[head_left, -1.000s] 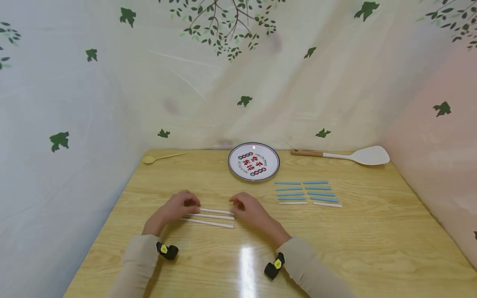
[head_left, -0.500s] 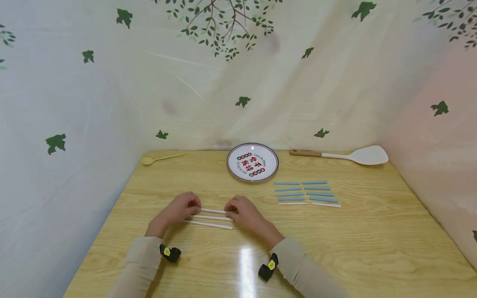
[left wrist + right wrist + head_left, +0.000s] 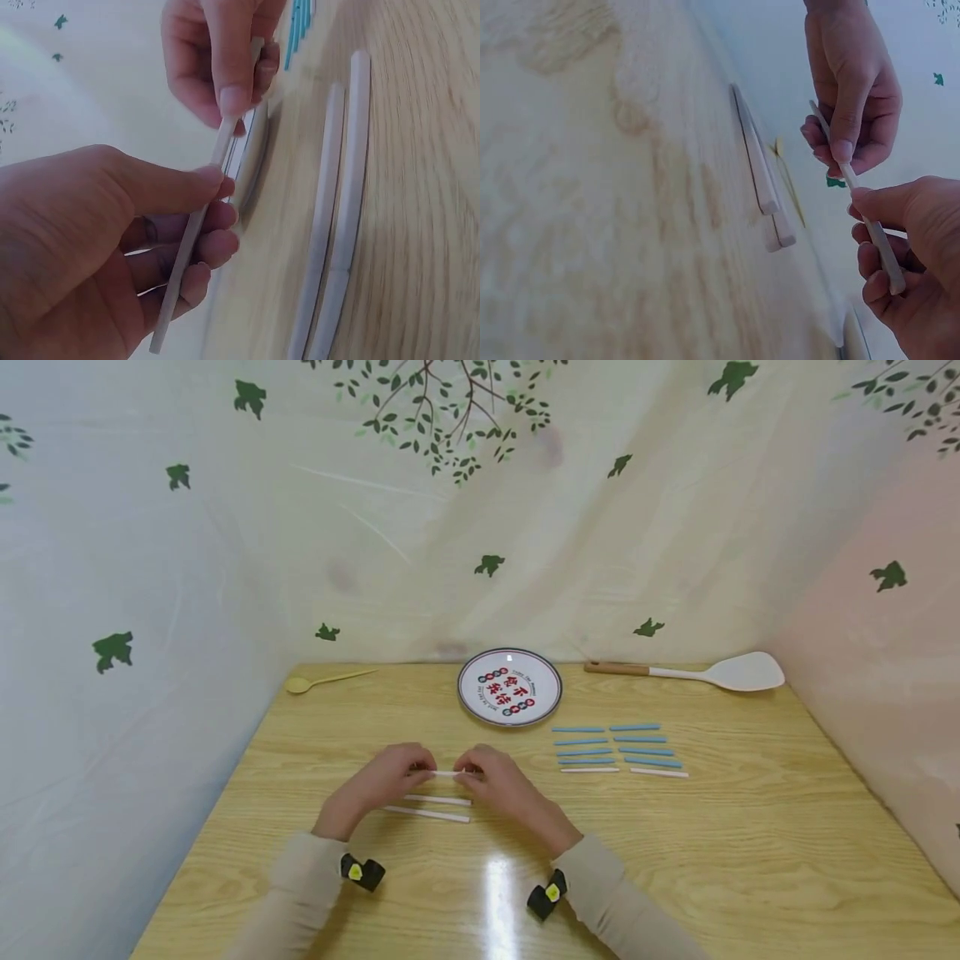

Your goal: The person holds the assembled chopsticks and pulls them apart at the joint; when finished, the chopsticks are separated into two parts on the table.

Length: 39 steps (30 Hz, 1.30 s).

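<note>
A slender white stick (image 3: 446, 773) is held level between both hands, raised over the table. My left hand (image 3: 393, 774) pinches it between thumb and fingers, its tail crossing the curled fingers in the left wrist view. Close by, my right hand (image 3: 498, 777) pinches the other part, thumb along the stick (image 3: 851, 178). Only a short stretch shows between the two thumbs. Below the hands, two more long white sticks (image 3: 322, 217) lie side by side on the wooden table (image 3: 420, 893).
To the right lie two columns of short blue sticks (image 3: 583, 752), with short white sticks (image 3: 658, 772) at their near ends. A printed plate (image 3: 480, 702) stands at the back, between a yellow spoon (image 3: 298, 684) and a white spatula (image 3: 744, 672).
The right hand has closed on the far white stick beside the left hand's grip. Both hands have lifted it off the table and the left has slid inward, nearer the right.
</note>
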Available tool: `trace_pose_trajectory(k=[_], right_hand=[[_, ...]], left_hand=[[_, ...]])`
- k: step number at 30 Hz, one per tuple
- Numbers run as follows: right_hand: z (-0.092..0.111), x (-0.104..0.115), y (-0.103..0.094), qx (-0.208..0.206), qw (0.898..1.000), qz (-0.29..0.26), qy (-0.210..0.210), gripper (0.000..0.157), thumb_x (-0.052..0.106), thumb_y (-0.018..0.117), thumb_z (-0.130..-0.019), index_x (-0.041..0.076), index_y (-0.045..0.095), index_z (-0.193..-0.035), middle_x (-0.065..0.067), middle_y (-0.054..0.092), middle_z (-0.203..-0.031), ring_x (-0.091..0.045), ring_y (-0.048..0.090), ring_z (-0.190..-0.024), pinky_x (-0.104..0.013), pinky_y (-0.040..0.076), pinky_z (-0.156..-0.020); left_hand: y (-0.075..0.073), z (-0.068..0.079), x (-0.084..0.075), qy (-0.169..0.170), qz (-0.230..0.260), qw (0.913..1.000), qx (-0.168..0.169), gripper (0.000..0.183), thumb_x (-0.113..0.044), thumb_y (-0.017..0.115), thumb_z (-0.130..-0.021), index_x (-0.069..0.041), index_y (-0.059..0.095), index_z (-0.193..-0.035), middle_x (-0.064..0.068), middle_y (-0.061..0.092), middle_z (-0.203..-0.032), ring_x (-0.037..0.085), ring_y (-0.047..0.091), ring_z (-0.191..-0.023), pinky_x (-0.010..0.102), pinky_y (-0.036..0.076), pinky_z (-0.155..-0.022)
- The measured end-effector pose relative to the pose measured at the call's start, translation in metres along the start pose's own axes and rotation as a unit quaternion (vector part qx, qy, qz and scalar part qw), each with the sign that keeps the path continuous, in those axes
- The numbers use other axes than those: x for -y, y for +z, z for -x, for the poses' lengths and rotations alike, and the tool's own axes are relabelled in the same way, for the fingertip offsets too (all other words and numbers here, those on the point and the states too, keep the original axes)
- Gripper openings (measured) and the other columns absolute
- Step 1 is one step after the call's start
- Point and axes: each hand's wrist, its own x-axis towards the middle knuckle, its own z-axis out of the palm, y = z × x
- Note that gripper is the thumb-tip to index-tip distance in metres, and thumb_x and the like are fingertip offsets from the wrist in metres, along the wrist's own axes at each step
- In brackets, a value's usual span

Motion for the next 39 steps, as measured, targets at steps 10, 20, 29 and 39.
trace_pose_trajectory(k=[10, 20, 29, 39], right_hand=[[0.0, -0.002, -0.018, 0.011, 0.999, 0.034, -0.031, 0.012, 0.02, 0.062, -0.094, 0.013, 0.071, -0.098, 0.003, 0.065, -0.091, -0.006, 0.057, -0.08, -0.021, 0.05, -0.072], [0.003, -0.009, -0.025, -0.013, 0.997, 0.048, -0.064, 0.008, 0.017, 0.062, -0.093, 0.011, 0.068, -0.093, 0.002, 0.063, -0.087, -0.008, 0.057, -0.079, -0.023, 0.049, -0.071], [0.005, -0.016, -0.029, -0.026, 0.996, 0.049, -0.071, 0.006, 0.015, 0.062, -0.094, 0.011, 0.065, -0.092, 0.002, 0.062, -0.085, -0.007, 0.054, -0.075, -0.023, 0.048, -0.069], [0.009, -0.018, -0.036, -0.032, 0.995, 0.048, -0.083, 0.005, 0.014, 0.06, -0.095, 0.012, 0.063, -0.091, 0.002, 0.06, -0.085, -0.008, 0.052, -0.076, -0.025, 0.048, -0.07]], left_hand=[[0.004, -0.012, -0.016, -0.013, 0.028, 0.9995, 0.002, 0.007, -0.011, 0.06, -0.094, -0.007, 0.066, -0.095, 0.0, 0.062, -0.086, 0.008, 0.054, -0.077, 0.024, 0.048, -0.07], [0.008, -0.021, -0.019, 0.007, 0.039, 0.9989, -0.027, 0.006, -0.01, 0.061, -0.093, -0.008, 0.067, -0.092, 0.0, 0.063, -0.086, 0.008, 0.055, -0.076, 0.024, 0.048, -0.069], [0.009, -0.027, -0.022, 0.034, 0.033, 0.9981, -0.039, 0.006, -0.01, 0.061, -0.093, -0.006, 0.066, -0.091, 0.001, 0.062, -0.084, 0.008, 0.053, -0.074, 0.024, 0.047, -0.068], [0.011, -0.033, -0.022, 0.056, 0.035, 0.9963, -0.055, 0.006, -0.01, 0.063, -0.092, -0.007, 0.067, -0.09, 0.001, 0.063, -0.083, 0.007, 0.053, -0.073, 0.023, 0.048, -0.066]])
